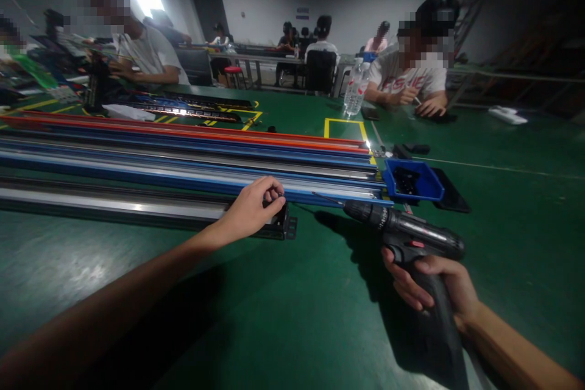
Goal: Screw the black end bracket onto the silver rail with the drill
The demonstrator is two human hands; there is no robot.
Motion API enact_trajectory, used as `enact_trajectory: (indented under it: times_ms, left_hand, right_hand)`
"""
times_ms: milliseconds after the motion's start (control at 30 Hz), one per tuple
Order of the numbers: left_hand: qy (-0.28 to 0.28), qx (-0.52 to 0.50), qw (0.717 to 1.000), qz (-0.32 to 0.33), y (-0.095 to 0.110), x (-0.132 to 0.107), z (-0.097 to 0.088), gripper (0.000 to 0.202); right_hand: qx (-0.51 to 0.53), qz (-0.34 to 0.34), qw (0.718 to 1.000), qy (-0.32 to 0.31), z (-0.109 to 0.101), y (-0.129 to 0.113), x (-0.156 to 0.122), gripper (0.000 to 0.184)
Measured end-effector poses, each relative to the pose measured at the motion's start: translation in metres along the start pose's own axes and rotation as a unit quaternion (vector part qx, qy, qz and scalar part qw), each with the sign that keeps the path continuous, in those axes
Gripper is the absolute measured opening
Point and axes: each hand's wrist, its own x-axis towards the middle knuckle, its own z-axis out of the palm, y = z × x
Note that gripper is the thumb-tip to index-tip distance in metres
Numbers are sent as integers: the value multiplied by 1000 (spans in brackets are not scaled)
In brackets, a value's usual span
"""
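Right, over to the long dark bar (137, 207), lying lengthwise from left to right on the green table (297, 317). Just off its right end comes the drill (425, 234), bit (328, 198) aimed left toward that end, apart from it, the right hand (450, 286) wrapped firmly round the grip. Nearer to the bar's end, though, is the left hand (251, 208)! It's resting right there, fingers curled in to the thumb; whether they pinch anything, I can't tell.
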Motion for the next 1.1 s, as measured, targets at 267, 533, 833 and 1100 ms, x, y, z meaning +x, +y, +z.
enact_trajectory:
  times_ms: [267,533,833,1100]
  left_hand:
    - [-17,-25,1000,5,0,0,-2,6]
    - [-14,-50,999,-14,-4,1,-3,6]
    - [-38,6,999,31,-3,1,-5,13]
    - [-43,12,998,42,0,-2,-6,16]
  right_hand:
    - [-13,2,1000,-15,-1,-1,0,35]
    - [-20,8,1000,-21,-5,-1,1,35]
    - [-37,20,999,-19,-4,-1,1,33]
    - [-42,35,998,5,-6,3,-3,35]
